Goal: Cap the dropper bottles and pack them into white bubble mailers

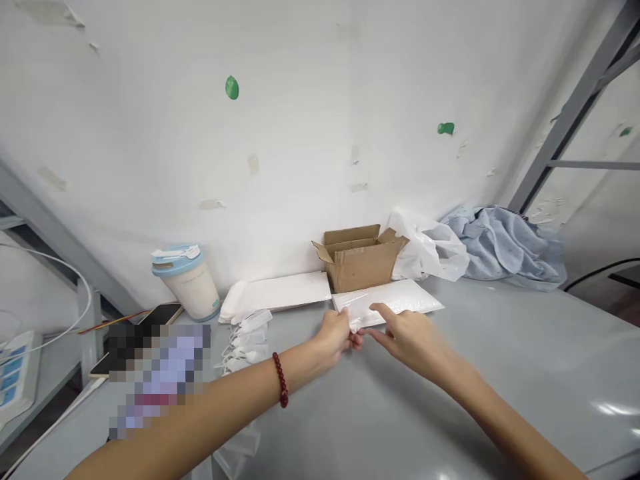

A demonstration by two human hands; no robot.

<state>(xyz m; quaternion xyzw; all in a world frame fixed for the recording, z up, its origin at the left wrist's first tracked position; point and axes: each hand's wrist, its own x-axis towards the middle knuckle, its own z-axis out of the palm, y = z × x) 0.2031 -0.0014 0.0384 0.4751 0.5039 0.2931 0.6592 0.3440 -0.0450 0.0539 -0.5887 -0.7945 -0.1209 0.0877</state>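
Note:
My left hand (336,339), with a red bead bracelet on the wrist, is closed at the near left edge of a flat white plastic packet (400,297). Its fingers pinch something small and pale, too small to name. Just to the right, my right hand (407,333) has its thumb and index finger apart, the index fingertip over the packet and the thumb near the left fingers. Behind the packet stands an open cardboard box (364,268). A stack of flat white sheets or envelopes (285,293) lies left of it.
Small clear tags with white cords (250,343) lie left of my hands. Further left are a lidded cup (193,283) and a dark phone (160,317). A white plastic bag (430,247) and blue cloth (500,247) rest at the back right, against the wall.

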